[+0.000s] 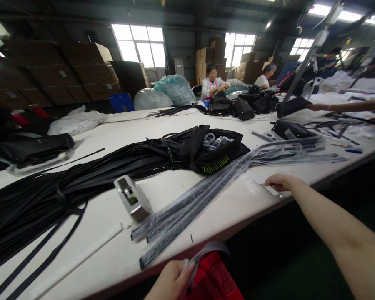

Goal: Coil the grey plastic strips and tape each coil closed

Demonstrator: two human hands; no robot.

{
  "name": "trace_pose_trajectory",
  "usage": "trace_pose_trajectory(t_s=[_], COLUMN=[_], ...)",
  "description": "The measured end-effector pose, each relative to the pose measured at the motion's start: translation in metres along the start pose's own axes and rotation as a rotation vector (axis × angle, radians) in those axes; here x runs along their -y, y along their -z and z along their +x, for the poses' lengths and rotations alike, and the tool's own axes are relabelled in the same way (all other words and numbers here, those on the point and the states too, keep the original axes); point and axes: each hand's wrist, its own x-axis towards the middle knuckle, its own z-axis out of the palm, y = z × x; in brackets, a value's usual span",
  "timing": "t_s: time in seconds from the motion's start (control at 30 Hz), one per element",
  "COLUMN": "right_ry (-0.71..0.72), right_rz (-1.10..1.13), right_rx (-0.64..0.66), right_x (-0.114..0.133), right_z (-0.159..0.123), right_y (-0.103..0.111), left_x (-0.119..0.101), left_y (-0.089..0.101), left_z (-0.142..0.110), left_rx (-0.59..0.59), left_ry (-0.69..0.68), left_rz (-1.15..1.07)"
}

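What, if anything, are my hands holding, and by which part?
Your left hand pinches a grey strip partway along its visible length. Your right hand is at a small white piece; whether it's gripped is unclear.

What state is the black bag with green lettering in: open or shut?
Open: the black bag has a gaping mouth, and pale rolls show inside.

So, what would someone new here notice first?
Probably the thick bundle of black straps sweeping across the left of the white table, with a black bag of pale rolls at its right end. Nearer, plastic-wrapped strips slant toward the front edge. At the bottom, the left hand grips a grey band beside red cloth; the right hand is near the table's edge, further right.
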Motion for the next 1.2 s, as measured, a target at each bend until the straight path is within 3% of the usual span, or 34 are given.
trace_pose_trajectory(t_s=[0.17, 0.33, 0.43, 0.5, 0.57, 0.63, 0.73, 0.83, 0.87, 0.93, 1.0, 1.07, 1.13, 1.2], right_ry=[0.035, 0.193, 0.342, 0.555, 0.881, 1.033, 0.975, 0.841, 0.791, 0.681, 0.582, 0.515, 0.497, 0.498], right_rz=[-0.018, -0.138, -0.211, -0.238, -0.237, -0.181, -0.029, 0.054, 0.075, 0.130, 0.205, 0.328, 0.487, 0.564], right_rx=[0.102, 0.025, -0.004, 0.138, 0.443, 0.655, 0.721, 0.889, 0.970, 1.145, 1.287, 1.315, 1.181, 0.956], right_x=[-0.007, 0.016, 0.029, 0.030, 0.024, 0.014, -0.002, -0.011, -0.011, -0.010, -0.004, 0.005, 0.015, 0.021], right_z=[-0.038, -0.077, -0.120, -0.163, -0.212, -0.256, -0.296, -0.316, -0.322, -0.338, -0.352, -0.355, -0.341, -0.314], right_y=[-0.040, -0.063, -0.080, -0.107, -0.145, -0.187, -0.240, -0.268, -0.270, -0.263, -0.243, -0.218, -0.194, -0.174], left_x=[-0.007, -0.006, -0.009, -0.012, -0.014, -0.015, -0.016, -0.022, -0.024, -0.027, -0.026, -0.022, -0.017, -0.015], left_y=[-0.003, -0.002, 0.000, 0.000, 0.001, 0.004, 0.012, 0.024, 0.027, 0.031, 0.029, 0.020, 0.005, -0.009], left_z=[-0.017, -0.033, -0.042, -0.045, -0.046, -0.046, -0.044, -0.038, -0.035, -0.027, -0.018, -0.011, -0.008, -0.009], left_rx=[0.024, 0.003, 0.010, 0.052, 0.102, 0.120, 0.076, 0.028, -0.031, -0.274, -0.590, -0.751, -0.679, -0.497], left_ry=[-0.074, -0.084, -0.091, -0.120, -0.162, -0.187, -0.186, -0.208, -0.247, -0.373, -0.491, -0.522, -0.517, -0.512], left_rz=[-0.021, -0.073, -0.209, -0.367, -0.549, -0.704, -0.862, -0.995, -1.026, -0.992, -0.738, -0.335, 0.016, 0.172])
